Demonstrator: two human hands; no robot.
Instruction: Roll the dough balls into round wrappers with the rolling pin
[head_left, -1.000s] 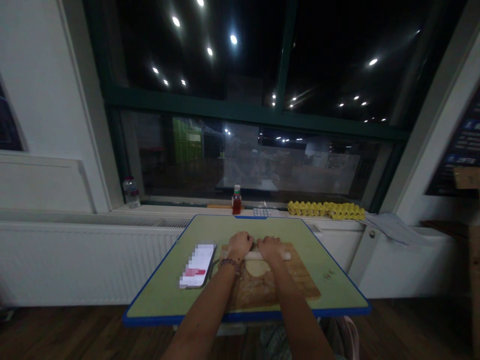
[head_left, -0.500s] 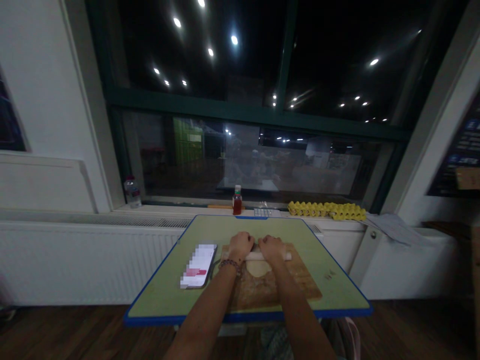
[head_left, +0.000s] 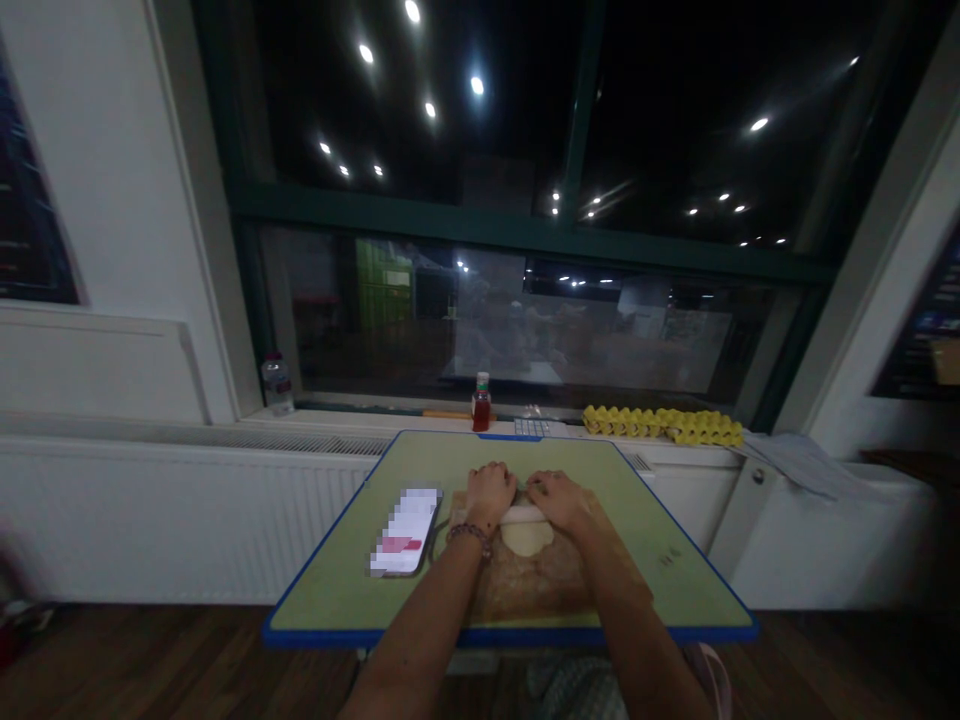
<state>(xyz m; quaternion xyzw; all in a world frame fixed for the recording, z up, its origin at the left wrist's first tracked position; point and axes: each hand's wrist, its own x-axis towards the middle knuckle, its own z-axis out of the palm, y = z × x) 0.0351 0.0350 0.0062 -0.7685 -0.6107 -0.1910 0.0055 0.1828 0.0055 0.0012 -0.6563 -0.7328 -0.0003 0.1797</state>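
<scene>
A pale rolling pin [head_left: 525, 514] lies crosswise over a flat, light piece of dough [head_left: 528, 540] on a brown wooden board [head_left: 536, 595]. My left hand [head_left: 492, 490], with a beaded bracelet at the wrist, is closed over the pin's left part, fingers curled toward the far side. Over its right part rests my right hand [head_left: 558, 498], fingers bent over the pin in the same way. Both hands cover the pin's ends, so only its middle shows. The dough spreads out on the near side of the pin, between my forearms.
Left of the board on the blue-edged green table [head_left: 337, 590] lies a lit phone [head_left: 409, 535]. Along the windowsill stand a red sauce bottle [head_left: 481, 405], a clear plastic bottle [head_left: 277, 385] and yellow egg trays [head_left: 660, 425]. Papers [head_left: 791, 465] lie at the right.
The view has shifted slightly. My right hand has slid a little to the right, covering the pin's right end that showed before. More dough shows between my hands.
</scene>
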